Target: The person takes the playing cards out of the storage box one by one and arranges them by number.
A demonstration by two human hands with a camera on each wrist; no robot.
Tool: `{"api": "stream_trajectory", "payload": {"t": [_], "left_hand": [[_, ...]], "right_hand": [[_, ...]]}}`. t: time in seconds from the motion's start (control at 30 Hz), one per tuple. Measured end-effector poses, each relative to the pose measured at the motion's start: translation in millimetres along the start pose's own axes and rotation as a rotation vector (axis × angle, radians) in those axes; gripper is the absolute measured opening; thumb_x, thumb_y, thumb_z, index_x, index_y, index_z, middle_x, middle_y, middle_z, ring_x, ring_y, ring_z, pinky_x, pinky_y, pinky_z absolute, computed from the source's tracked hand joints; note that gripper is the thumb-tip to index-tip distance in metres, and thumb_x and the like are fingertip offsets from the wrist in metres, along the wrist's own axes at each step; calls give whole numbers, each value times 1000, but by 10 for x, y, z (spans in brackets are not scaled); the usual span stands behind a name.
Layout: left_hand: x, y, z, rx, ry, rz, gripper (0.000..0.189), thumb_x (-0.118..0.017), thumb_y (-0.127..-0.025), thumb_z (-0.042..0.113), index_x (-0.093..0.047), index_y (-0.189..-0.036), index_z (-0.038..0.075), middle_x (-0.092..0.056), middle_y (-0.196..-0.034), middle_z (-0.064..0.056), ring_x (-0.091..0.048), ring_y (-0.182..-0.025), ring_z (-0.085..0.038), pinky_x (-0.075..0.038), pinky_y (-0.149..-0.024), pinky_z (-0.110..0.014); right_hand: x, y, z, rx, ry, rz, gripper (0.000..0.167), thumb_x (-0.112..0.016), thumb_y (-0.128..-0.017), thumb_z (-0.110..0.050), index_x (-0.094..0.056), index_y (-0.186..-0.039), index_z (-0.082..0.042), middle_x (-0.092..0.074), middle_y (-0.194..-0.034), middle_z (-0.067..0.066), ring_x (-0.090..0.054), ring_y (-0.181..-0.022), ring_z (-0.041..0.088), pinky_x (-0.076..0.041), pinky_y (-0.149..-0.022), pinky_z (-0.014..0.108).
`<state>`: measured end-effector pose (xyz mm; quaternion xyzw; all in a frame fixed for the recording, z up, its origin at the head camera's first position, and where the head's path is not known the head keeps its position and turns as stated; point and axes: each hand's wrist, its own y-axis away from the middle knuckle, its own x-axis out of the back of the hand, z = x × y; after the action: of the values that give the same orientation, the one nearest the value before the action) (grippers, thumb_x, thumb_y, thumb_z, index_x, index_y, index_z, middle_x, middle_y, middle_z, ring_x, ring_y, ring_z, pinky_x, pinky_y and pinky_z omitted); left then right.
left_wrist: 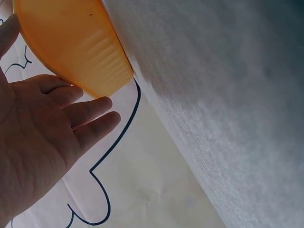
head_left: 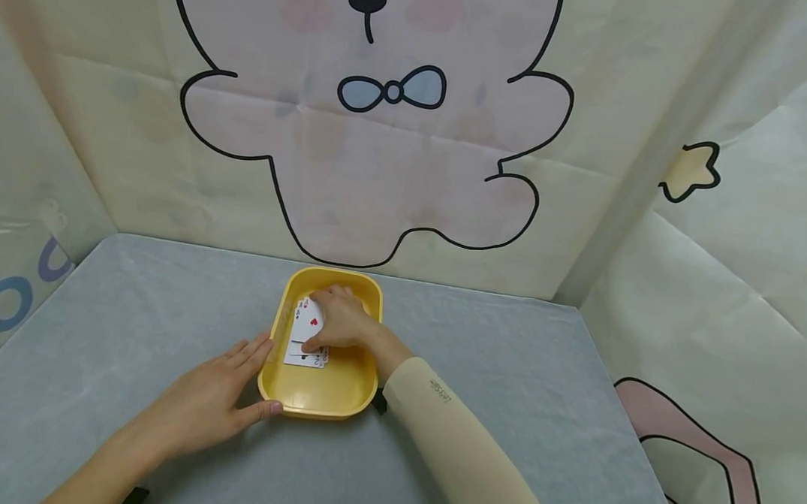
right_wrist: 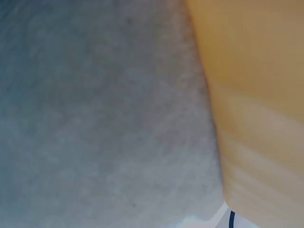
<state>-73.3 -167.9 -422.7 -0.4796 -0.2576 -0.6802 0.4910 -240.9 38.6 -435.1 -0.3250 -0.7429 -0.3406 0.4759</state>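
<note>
A yellow tray (head_left: 319,399) with rounded corners stands on the cloth-covered table. Inside it, toward the left wall, lie several overlapping white playing cards (head_left: 297,359), an ace of hearts (head_left: 308,321) on top. My right hand (head_left: 343,318) reaches in over the right rim and grips the ace, thumb at its lower edge and fingers bent over the upper end; the hand covers the card's right part. Against the tray's left side rests my left hand (head_left: 218,394), fingers extended and thumb near the front corner. In the left wrist view, its relaxed fingers (left_wrist: 90,111) lie along the tray's outer wall (left_wrist: 80,42).
Grey-blue cloth (head_left: 171,309) covers the table around the tray. Behind it hangs a pale curtain (head_left: 379,183) with a cartoon animal print, and more printed fabric (head_left: 733,296) closes off the right. The right wrist view holds only cloth, the tray's outer wall (right_wrist: 256,95) and a bit of curtain.
</note>
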Motion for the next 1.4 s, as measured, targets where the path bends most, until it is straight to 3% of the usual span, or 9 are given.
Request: {"api": "stream_trajectory", "payload": {"t": [0.3,0.53,0.7,0.97,1.4], "left_hand": [[0,-9,8,6,-2,-15,98,-59,-94,73,-41,-160,3,-38,-165,-17,-48,-141,-49,-44,-108,-65],[6,-1,9,18,2,-25,99,-56,-94,76,-41,-161,4,-38,-166,-15,-47,-142,-49,-44,-108,-64],[9,2,7,20,-2,-23,99,-56,-93,76,-41,-161,5,-38,-166,-15,-47,-142,-48,-44,-109,-64],[10,0,14,25,-2,-24,100,-57,-93,76,-41,-160,5,-39,-166,-14,-46,-141,-50,-45,-107,-65],[1,1,25,29,-6,-19,99,-63,-92,73,-43,-159,3,-39,-165,-14,-47,-141,-51,-45,-106,-66]], "right_hand": [[108,62,-38,12,-19,13,91,-91,-78,-48,-51,-154,-17,-53,-136,2,-44,-117,18,-41,-97,29],[239,119,-40,61,-30,24,94,-89,-79,-51,-48,-157,-19,-49,-149,5,-42,-128,20,-38,-111,36],[378,207,-23,92,-52,45,94,-89,-78,-49,-48,-157,-18,-48,-151,7,-41,-132,23,-39,-111,39],[570,389,138,120,-102,89,93,-89,-78,-42,-48,-157,-15,-46,-151,11,-39,-134,25,-43,-108,42],[786,607,458,90,-149,140,93,-90,-78,-38,-49,-155,-7,-46,-151,14,-38,-140,31,-37,-118,50]]}}
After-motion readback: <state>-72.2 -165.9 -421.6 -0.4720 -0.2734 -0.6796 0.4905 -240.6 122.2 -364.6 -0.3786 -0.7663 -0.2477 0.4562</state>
